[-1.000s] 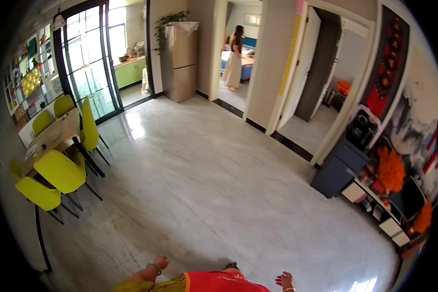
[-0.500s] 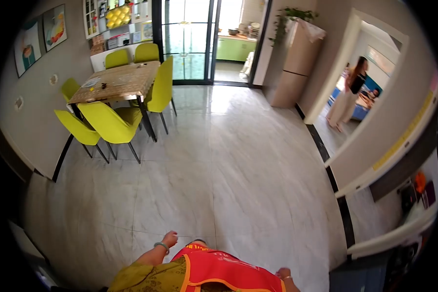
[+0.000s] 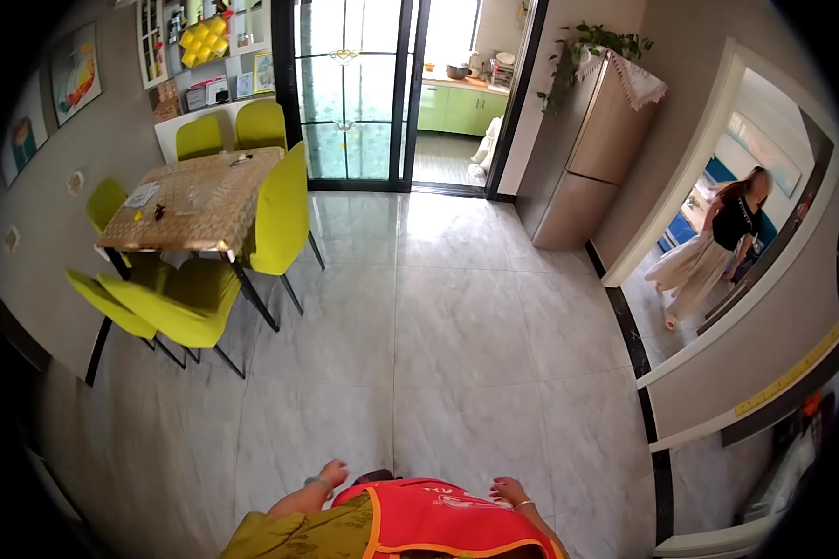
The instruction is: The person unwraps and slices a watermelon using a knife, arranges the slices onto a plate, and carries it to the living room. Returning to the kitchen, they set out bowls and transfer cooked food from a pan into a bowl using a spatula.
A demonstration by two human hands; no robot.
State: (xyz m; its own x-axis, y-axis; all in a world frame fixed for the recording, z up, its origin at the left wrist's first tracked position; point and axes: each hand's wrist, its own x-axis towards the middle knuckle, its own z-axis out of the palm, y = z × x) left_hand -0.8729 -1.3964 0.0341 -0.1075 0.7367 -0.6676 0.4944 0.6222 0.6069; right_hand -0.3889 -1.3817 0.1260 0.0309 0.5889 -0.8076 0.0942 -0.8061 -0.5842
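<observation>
My left hand (image 3: 334, 472), with a pale green bangle at the wrist, hangs at the lower middle beside my red apron (image 3: 457, 517). It holds nothing, and its fingers are loosely bent and apart. On the apron's other side is my right hand (image 3: 508, 490), a thin band at its wrist, with its fingers apart and nothing in them. Both hands are above the grey tiled floor (image 3: 317, 419). A dark shape, too little shown to name, pokes out past the apron's front edge.
Yellow-green chairs (image 3: 280, 219) surround a dining table (image 3: 191, 200) at the left. A fridge (image 3: 587, 149) with a plant on top stands at the right, beside a glass sliding door (image 3: 350, 102) and the kitchen. Another person (image 3: 718, 238) walks in the right doorway.
The view has shifted forward, so the table and fridge look nearer. My right hand has come up further into view. In the doorway, the person has turned and stepped closer.
</observation>
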